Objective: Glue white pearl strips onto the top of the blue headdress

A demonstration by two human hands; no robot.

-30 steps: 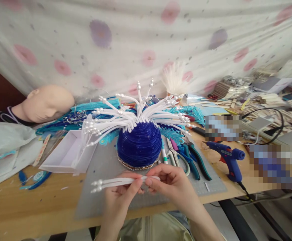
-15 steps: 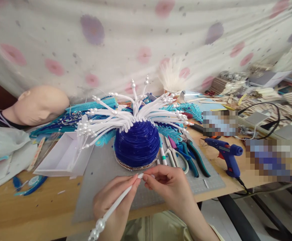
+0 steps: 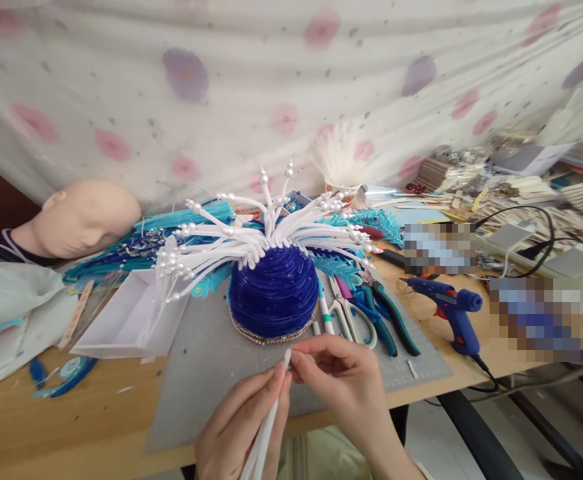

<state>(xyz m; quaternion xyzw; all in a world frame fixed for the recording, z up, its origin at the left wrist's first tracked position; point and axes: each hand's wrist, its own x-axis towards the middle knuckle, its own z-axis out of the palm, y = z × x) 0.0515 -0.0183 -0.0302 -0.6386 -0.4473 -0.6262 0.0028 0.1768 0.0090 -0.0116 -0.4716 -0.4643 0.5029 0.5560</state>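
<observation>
Thumb and fingers of my left hand (image 3: 234, 417) are closed around a white fabric-covered stem (image 3: 268, 427), which runs down out of the picture; its lower end is cut off. At the stem's upper end my right hand (image 3: 349, 380) pinches the tip between thumb and forefinger, close against the left fingertips. Just beyond both hands stands a dark blue domed headdress (image 3: 274, 293) with a beaded lower rim. From its top fan many white stems (image 3: 299, 233) tipped with pearls. The headdress rests on a grey cutting mat (image 3: 196, 393).
Scissors (image 3: 344, 313), pliers (image 3: 394, 320) and a marker (image 3: 325, 313) lie right of the headdress. Farther right is a blue glue gun (image 3: 454, 307). On the left are a white box (image 3: 116, 320), a tape dispenser (image 3: 71, 377) and a mannequin head (image 3: 89, 217) on its side.
My left hand has shifted slightly right and turned, so the stem points more upright and its pearl end has left the picture. My right hand stays at the tip.
</observation>
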